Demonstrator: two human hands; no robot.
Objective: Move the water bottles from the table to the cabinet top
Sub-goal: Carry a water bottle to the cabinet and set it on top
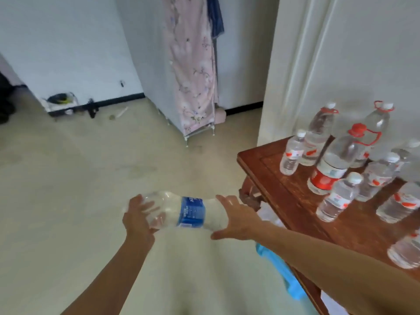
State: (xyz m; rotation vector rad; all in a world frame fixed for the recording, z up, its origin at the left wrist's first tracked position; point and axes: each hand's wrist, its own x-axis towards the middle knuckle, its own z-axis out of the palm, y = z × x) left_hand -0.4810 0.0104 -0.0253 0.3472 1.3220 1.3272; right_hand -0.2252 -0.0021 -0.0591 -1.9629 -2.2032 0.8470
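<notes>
Glossy clear plastic bottle (179, 212); worn wooden table (284, 189)

A red-brown wooden tabletop (284, 196) is seen at the right, carried over a pale floor (91, 178). Water bottles are stood on it in a close group. Three large bottles (334, 160) with red handles are set toward the far side. Small bottles (338, 198) with white caps are placed left, near and right of them, some cut off by the frame edge.

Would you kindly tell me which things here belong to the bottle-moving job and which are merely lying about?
Job: blue-label bottle, gripped by left hand and right hand; standing bottles; wooden table.
Lying about: floral cloth; blue item by the table; clutter by the wall.
</notes>
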